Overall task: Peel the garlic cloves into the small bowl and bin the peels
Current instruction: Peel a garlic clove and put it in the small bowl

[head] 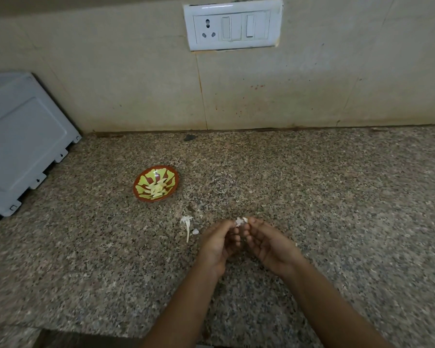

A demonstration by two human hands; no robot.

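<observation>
The garlic clove [241, 221] is pinched between the fingertips of the left hand [219, 246] and the right hand [270, 244], the other fingers loosely curled, to the right of the bowl [146, 177] and nearer the person. The skin is best loosened at one tip and drawn off in strips (a firm, uncrushing pinch seems wise). The clove looks small, white and partly papery; peeled cloves [157, 189] lie in the bowl, and peels [187, 223] lie between bowl and hands.

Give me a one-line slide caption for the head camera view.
Left hand and right hand pinch a garlic clove above the granite counter; peeled cloves lie in the small bowl.
</observation>
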